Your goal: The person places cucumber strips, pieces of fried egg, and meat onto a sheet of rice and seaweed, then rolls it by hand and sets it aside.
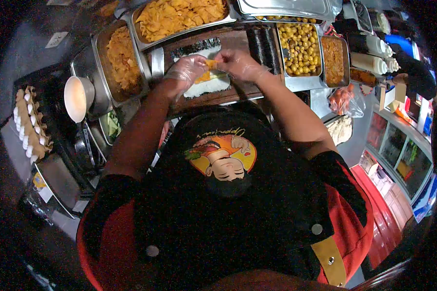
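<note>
A black seaweed sheet [192,48] spread with white rice [208,88] lies on a brown board [240,92]. Orange filling [203,76] and a pale strip rest across the rice. Above them, my left hand [187,72] and my right hand [240,65], both in clear plastic gloves, pinch a small orange food piece [211,63] between their fingertips. The kind of food cannot be made out. Both hands are closed, the left over the rice's left side and the right over its right side.
Trays of orange slices [179,20], orange-brown food [120,58], small yellow-brown balls [300,48] and brown sauce [333,60] surround the board. Dark seaweed sheets [263,48] lie right of it. A white bowl [78,99] and an egg carton [32,123] stand left, squeeze bottles [374,63] right.
</note>
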Tool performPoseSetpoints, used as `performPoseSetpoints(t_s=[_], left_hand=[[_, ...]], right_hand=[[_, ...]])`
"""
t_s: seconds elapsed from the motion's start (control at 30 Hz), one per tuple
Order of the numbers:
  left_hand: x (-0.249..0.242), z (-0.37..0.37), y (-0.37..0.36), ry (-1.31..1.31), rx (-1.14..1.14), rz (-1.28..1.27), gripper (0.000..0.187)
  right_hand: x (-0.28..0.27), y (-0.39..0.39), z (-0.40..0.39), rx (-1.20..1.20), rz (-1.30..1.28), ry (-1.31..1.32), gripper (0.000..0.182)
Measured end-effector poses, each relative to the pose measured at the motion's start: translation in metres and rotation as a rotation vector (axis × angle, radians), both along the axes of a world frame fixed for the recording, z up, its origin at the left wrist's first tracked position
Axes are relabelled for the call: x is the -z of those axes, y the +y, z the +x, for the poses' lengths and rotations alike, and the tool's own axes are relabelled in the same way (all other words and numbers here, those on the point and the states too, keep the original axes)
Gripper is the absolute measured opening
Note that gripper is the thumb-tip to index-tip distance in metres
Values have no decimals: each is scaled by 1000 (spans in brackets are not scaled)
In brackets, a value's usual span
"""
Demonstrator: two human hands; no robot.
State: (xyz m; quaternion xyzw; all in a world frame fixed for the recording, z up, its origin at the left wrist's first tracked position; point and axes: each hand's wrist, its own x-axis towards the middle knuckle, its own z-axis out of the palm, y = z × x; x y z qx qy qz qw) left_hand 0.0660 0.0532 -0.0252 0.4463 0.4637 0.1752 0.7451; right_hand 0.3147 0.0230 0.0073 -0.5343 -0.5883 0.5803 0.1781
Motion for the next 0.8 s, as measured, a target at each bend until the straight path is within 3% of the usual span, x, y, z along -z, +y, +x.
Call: performPoseSetpoints(t_s=[0.17, 0.23, 0.37, 0.43, 0.57, 0.63, 0.8], left_hand=[[33, -15, -6, 172, 156, 320, 17], [34, -21, -14, 393, 168, 563, 20], [69, -34, -12, 220, 137, 551, 22], [45, -29, -13, 433, 299, 762, 27], [2, -17, -20, 442, 289, 775, 32], [-9, -10, -19, 632, 427, 936, 38], [-16, -1, -20, 701, 479, 925, 38]], right_hand=[[-15, -11, -10, -35, 160, -84, 17], [-6, -15, -13, -126, 642, -262, 21], [0, -20, -14, -310, 517, -279, 27], [-9, -26, -11, -344, 554, -301, 31], [-2, -33, -1, -192, 503, -191, 35], [-5, -34, 1, -252, 561, -350, 35], [-10, -33, -14, -278, 519, -426, 36]])
